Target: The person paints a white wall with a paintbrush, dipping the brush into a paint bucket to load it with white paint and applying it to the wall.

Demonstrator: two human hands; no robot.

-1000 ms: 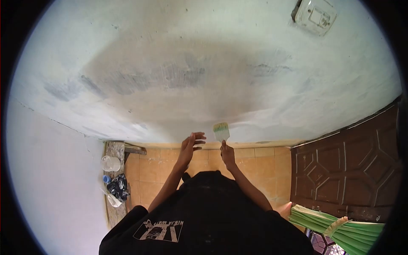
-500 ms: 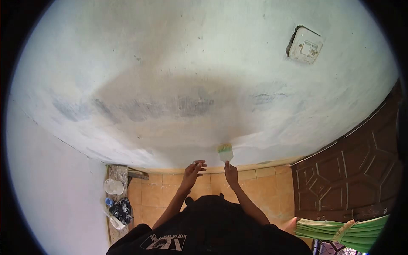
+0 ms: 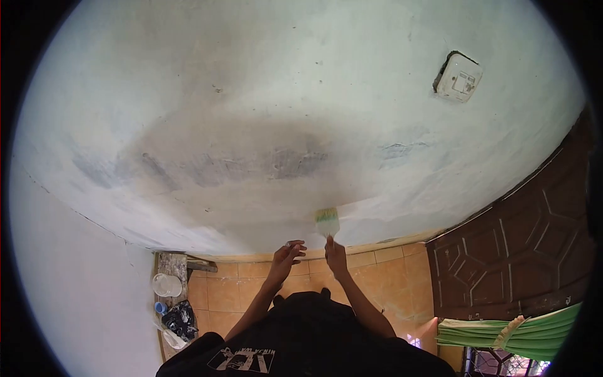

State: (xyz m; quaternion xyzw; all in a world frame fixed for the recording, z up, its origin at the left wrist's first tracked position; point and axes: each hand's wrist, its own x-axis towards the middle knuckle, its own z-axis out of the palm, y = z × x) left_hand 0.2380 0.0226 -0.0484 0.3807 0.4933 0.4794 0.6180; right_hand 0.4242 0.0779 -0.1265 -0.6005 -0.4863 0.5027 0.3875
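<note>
We look down from head height on a person's two bare arms reaching towards the foot of a pale, patchy wall (image 3: 282, 113). The right hand (image 3: 335, 254) is closed around the handle of a flat paintbrush (image 3: 327, 221), whose light bristles point up and rest against the wall just above the skirting line. The left hand (image 3: 287, 253) hangs just beside it, its fingers loosely spread and, as far as we can tell, empty. We judge the work in hand to be brushing this low strip of wall. A further stroke would call for keeping the bristles flat and clear of the orange floor tiles (image 3: 232, 283). A grey, streaked patch lies higher up the wall, and a wall switch (image 3: 458, 77) sits at the upper right. A carved brown door (image 3: 521, 251) and a bundled green curtain (image 3: 502, 333) stand to the right. On the left, a ledge holds a plastic tub (image 3: 167, 284) and a dark rag (image 3: 179, 314). All of these are well apart from the brush.
</note>
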